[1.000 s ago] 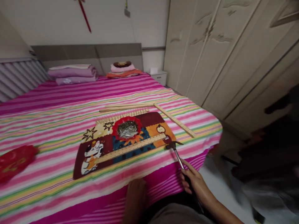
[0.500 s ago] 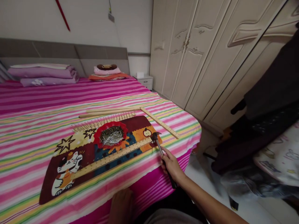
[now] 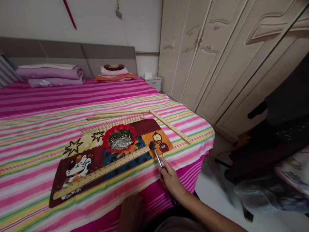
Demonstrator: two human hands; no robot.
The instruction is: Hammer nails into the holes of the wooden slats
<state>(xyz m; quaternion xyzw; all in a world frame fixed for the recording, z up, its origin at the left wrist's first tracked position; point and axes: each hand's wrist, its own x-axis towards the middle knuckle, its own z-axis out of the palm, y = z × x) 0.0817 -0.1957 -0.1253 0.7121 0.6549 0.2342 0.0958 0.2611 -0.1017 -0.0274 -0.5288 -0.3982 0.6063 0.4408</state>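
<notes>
My right hand is closed around the handle of a small hammer. The hammer's head rests at the right end of a long wooden strip with holes, which lies across a cartoon-printed mat on the striped bed. A red dish of metal nails sits on the mat just behind the strip. My left hand lies low at the bed's near edge; its fingers are hidden.
More wooden strips lie behind the mat, one angled at the right. Folded bedding and a plush toy sit at the headboard. Wardrobe doors stand right, with dark clutter on the floor.
The hammer head moved left from off the mat's right corner onto the end of the front wooden strip. The camera view shifted as my head turned.
</notes>
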